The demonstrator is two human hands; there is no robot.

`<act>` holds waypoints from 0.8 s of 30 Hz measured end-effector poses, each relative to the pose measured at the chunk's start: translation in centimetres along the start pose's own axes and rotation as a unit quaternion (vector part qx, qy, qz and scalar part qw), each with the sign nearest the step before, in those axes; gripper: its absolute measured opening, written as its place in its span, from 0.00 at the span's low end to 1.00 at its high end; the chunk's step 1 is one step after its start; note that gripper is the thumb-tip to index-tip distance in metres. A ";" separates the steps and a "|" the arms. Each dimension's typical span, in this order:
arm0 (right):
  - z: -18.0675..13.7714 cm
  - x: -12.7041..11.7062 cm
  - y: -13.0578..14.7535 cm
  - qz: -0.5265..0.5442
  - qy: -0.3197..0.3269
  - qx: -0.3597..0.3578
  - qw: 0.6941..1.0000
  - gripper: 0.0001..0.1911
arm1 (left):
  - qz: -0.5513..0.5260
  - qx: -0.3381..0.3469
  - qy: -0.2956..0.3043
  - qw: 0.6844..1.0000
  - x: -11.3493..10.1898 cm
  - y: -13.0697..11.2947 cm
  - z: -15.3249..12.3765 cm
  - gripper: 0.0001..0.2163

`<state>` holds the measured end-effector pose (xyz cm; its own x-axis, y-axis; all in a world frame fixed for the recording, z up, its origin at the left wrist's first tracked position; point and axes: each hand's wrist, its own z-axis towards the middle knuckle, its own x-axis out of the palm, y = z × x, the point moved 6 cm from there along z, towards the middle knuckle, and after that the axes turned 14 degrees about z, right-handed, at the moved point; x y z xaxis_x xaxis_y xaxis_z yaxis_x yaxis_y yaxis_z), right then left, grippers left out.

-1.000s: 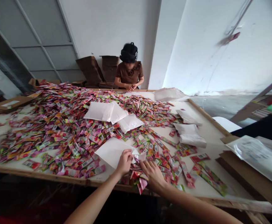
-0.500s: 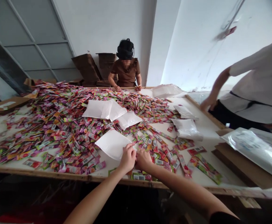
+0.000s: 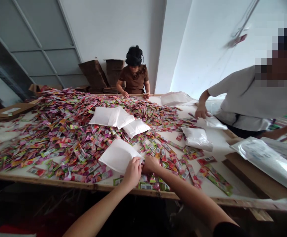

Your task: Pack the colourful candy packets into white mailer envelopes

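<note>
A white plastic bag [image 3: 117, 154] lies tilted on the table before me, its near right corner raised. My left hand [image 3: 133, 171] is closed on that corner, thumb and fingers pinching the edge. Just to the right, my right hand [image 3: 150, 164] is closed at the same end of the bag, its fingers curled and mostly hidden from view. Whatever it grips cannot be made out. Under and around both hands lie colourful printed sachets [image 3: 147, 186], pink, red and green.
A large heap of sachets [image 3: 66, 131] covers the table's left and middle. White bags [image 3: 104, 116] rest on it; another bag [image 3: 197, 137] lies to the right. A co-worker sits opposite, another leans in at right. Cardboard and a glossy package [image 3: 266, 161] occupy the right corner.
At the right, the co-worker has leaned in and put a hand on a white bag, which has moved right. My hands stay at the bag's corner, the left shifted slightly.
</note>
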<state>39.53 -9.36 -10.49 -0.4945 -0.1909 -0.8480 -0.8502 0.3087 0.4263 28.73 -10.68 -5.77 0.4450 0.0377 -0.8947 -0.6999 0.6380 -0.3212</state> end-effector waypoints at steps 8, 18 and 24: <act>0.4 -0.9 -2.2 0.076 0.000 0.024 0.997 0.30 | 0.191 0.116 -0.085 0.971 1.3 -3.5 1.0 0.11; -1.0 -1.3 -2.5 0.217 -0.104 0.007 0.971 0.19 | 0.251 0.022 -0.146 0.957 -2.4 -0.2 2.4 0.04; -3.0 -2.7 -3.6 0.282 -0.175 0.039 0.943 0.19 | 0.129 -0.037 -0.154 0.979 -3.0 -0.9 4.0 0.07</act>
<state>43.37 -12.70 -8.80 -0.7624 0.3381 -0.5518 -0.4478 0.3401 0.8269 30.27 -8.33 -1.52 0.3875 0.4267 -0.8172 -0.8444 0.5199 -0.1289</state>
